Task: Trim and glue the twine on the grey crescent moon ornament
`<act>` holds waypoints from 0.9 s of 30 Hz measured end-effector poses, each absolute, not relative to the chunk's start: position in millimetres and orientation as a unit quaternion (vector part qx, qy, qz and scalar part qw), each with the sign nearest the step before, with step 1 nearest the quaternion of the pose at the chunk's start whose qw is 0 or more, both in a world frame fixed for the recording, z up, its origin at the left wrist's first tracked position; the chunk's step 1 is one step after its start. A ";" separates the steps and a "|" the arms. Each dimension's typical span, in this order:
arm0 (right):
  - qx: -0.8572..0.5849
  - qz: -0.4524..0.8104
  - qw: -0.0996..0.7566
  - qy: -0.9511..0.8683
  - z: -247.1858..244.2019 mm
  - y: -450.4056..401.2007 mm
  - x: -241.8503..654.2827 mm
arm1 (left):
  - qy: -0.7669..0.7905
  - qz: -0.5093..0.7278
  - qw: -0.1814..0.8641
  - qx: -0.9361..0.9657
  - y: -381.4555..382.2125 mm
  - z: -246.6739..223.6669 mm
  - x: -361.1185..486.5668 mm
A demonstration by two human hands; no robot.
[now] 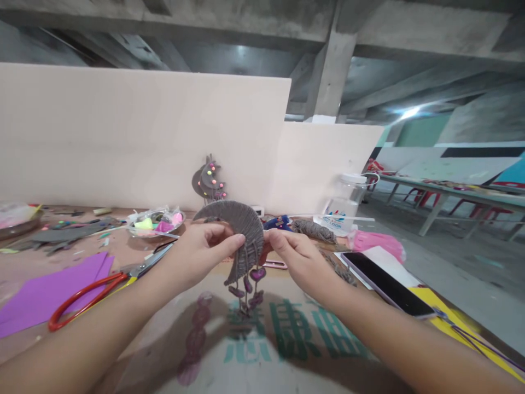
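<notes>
A crescent moon wrapped in grey yarn (246, 224) is held up above the work surface. Several purple heart-like charms (257, 274) dangle below it on strings. My left hand (209, 249) grips the crescent's inner side, thumb in front and fingers behind. At the crescent's right edge, my right hand (291, 249) is closed in a pinch; whatever lies between its fingertips is too small to make out. Against the board behind leans another grey moon (210, 178) dotted with coloured balls.
Red-handled scissors (88, 295) lie on purple sheets (36, 301) at left. A foil dish of pom-poms (156, 223) stands behind. At right are a phone (385, 284), a plastic bottle (340, 205), a grey yarn bundle (314, 230) and a blue glue gun (276, 222). Printed cardboard (197, 377) lies below.
</notes>
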State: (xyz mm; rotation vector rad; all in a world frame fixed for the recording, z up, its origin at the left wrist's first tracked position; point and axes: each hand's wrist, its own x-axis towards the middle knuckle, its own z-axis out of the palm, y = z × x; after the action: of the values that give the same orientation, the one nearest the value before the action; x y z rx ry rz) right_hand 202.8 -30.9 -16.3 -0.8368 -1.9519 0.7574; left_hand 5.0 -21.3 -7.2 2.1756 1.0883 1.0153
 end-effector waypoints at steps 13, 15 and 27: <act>-0.481 0.143 0.329 -0.800 -68.1 11.4 248.7 | 0.403 0.402 0.391 0.723 -8.9 -16.8 8.1; -0.485 0.096 0.290 -0.819 -78.6 18.5 253.0 | 0.405 0.405 0.403 0.713 -8.0 -18.0 8.7; -0.460 -0.013 0.216 -0.861 -106.3 26.2 250.6 | 0.401 0.393 0.409 0.719 -6.4 -20.1 7.9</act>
State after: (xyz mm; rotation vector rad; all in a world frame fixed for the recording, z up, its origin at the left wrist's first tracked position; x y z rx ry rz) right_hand 250.6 26.2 -106.3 -1.2739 -2.3870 -0.0371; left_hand 7.9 -6.4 -20.1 1.8117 1.0102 0.9891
